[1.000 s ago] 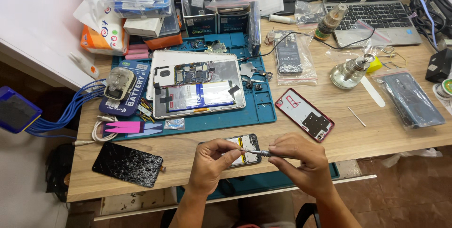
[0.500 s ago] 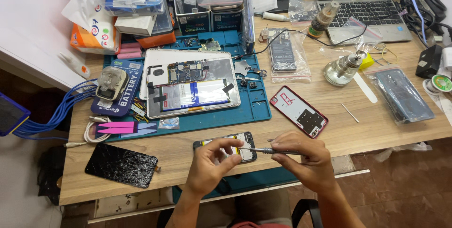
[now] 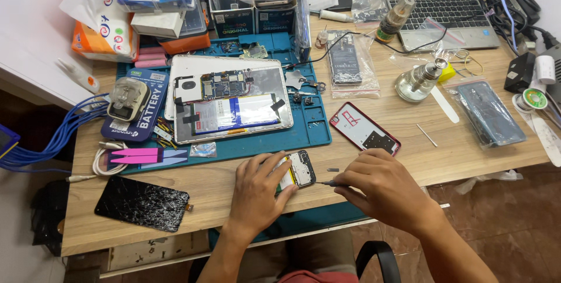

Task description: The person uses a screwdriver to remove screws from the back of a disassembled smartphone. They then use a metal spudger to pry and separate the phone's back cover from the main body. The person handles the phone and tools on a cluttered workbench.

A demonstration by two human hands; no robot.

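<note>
An opened smartphone [image 3: 301, 169] with its back off lies near the front edge of the wooden table [image 3: 409, 160]. My left hand [image 3: 260, 189] rests flat on it and holds it down, covering most of its left part. My right hand [image 3: 383, 189] grips a thin screwdriver [image 3: 327, 183] whose tip touches the phone's right edge. A small dark part [image 3: 332, 169] lies on the wood just right of the phone.
An opened tablet [image 3: 231, 105] sits on the blue work mat [image 3: 263, 140]. A red phone back cover [image 3: 364, 128] lies to the right, a cracked black screen [image 3: 142, 203] at front left. A laptop [image 3: 447, 11], glass bottle [image 3: 419, 80], boxes and bagged phones crowd the back.
The view has shifted slightly. My left hand has settled flatter over the phone, and my right hand has slid a little to the right, the screwdriver tip now at the phone's right edge.
</note>
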